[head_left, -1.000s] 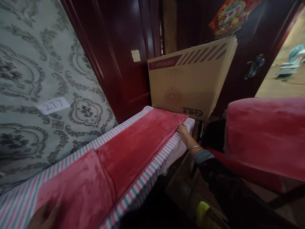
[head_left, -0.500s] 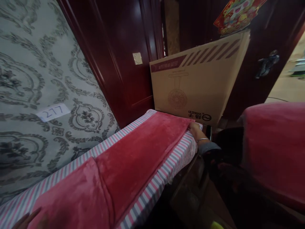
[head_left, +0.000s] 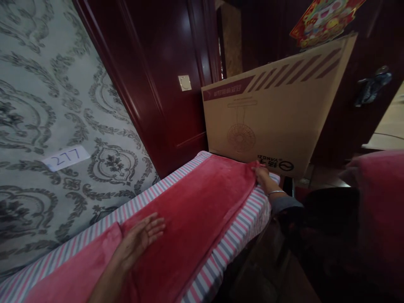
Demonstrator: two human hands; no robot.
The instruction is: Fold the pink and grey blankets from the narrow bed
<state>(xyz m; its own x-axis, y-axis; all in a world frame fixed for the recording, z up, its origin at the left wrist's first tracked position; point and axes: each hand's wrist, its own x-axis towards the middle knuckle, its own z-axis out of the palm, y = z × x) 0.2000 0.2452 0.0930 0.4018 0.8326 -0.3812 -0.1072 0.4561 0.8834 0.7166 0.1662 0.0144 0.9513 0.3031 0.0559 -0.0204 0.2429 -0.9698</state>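
Observation:
A long red plush cloth (head_left: 192, 210) lies along a narrow surface covered by a striped sheet (head_left: 235, 240) in pink, grey and white. At the cloth's far right corner, my right hand (head_left: 261, 173) pinches its edge, which is slightly raised. My left hand (head_left: 143, 237) is over the near half of the cloth with its fingers stretched out and holds nothing. Whether it touches the cloth I cannot tell. Below my left wrist the plush is folded over in a lighter pink layer (head_left: 75, 263).
A large cardboard box (head_left: 277, 105) stands at the far end, against dark red doors (head_left: 164, 63). Patterned wallpaper (head_left: 75, 92) with a paper label (head_left: 67, 158) marked 277 borders the left side. Another red plush piece (head_left: 383, 210) is at the right edge.
My left hand has come from the lower left corner forward over the cloth. My right hand still holds the far corner, now slightly lifted. The camera view has shifted a little.

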